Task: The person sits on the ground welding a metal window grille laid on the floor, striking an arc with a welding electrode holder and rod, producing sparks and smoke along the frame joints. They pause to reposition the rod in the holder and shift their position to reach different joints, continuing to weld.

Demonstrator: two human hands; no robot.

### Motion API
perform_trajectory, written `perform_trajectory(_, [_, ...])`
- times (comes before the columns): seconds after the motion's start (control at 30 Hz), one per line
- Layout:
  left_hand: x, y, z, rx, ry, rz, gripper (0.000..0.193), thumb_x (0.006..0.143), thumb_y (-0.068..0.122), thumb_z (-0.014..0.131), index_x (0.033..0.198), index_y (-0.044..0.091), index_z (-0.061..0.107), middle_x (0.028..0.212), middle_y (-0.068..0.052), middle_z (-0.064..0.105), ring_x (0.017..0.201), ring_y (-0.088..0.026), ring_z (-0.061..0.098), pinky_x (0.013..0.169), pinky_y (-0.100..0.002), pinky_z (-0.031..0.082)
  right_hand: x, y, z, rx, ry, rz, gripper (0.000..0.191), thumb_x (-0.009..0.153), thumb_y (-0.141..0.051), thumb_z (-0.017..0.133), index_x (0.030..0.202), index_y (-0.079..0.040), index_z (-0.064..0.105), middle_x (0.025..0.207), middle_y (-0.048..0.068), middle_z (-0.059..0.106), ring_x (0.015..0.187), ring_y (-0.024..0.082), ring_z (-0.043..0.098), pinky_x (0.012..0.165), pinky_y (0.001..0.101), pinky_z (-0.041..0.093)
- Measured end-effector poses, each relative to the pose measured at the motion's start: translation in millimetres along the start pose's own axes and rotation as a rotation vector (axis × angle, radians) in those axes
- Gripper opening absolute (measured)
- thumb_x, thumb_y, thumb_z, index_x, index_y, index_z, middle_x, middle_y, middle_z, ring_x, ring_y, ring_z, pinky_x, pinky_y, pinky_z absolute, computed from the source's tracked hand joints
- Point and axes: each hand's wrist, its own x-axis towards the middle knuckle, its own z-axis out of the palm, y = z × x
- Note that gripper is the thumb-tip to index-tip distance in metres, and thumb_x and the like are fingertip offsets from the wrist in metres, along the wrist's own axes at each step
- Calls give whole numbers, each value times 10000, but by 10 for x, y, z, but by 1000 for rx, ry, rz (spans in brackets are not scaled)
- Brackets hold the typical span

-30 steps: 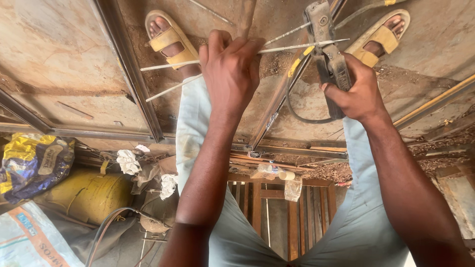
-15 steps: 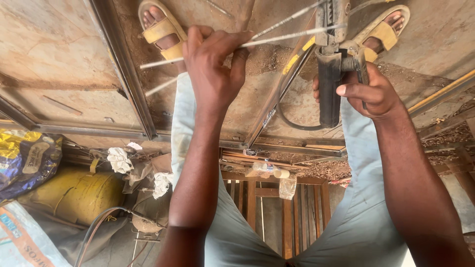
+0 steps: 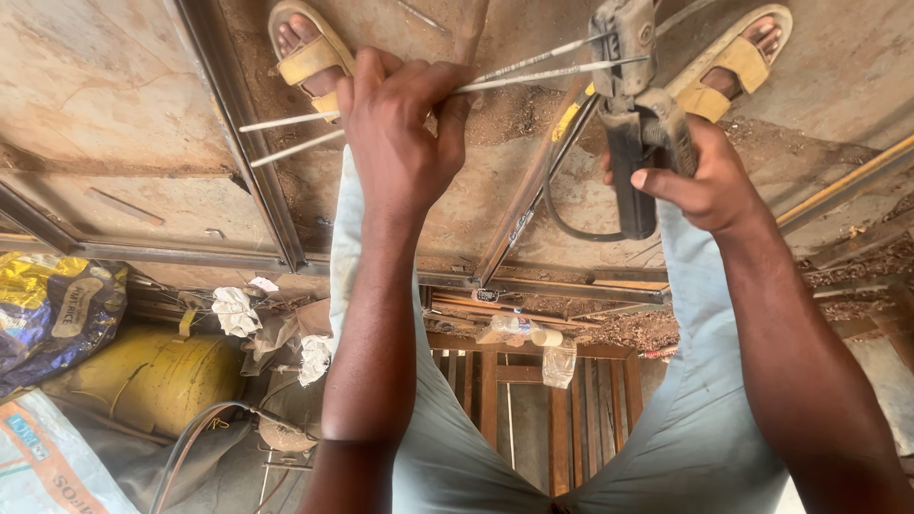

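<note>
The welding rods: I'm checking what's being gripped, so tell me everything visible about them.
The welding rods are two thin, straight, pale grey sticks lying almost side by side, nearly level across the view. The left hand grips them near the middle, and their left ends poke out past it. Their right ends meet the dark electrode holder held upright in the right hand. They hang above a rusty metal frame.

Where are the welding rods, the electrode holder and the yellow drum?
welding rods [image 3: 286, 122], head view, on the bare ends left of the left hand.
electrode holder [image 3: 633, 181], head view, on its dark handle.
yellow drum [image 3: 143, 376], head view, on its side wall.
</note>
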Motion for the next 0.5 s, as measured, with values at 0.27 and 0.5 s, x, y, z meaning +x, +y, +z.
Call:
perform_trajectory(0.27, [-9,-48,-72,182,43,109,67,1018,202,744,976,199,796,796,54,709,864,-175,454,811,-366,310,-32,12,149,-587,212,-152,513,902,-72,685,1369,76,530,1092,167,702,1002,242,715,911,359,572])
perform_trajectory(0.5, [4,79,-150,143,-70,57,151,881,85,704,957,188,784,832,54,733,861,-174,476,851,-387,329,-8,52,154,-724,263,-137,512,872,-113,758,1312,77,576,1043,215,688,967,292,712,863,406,564])
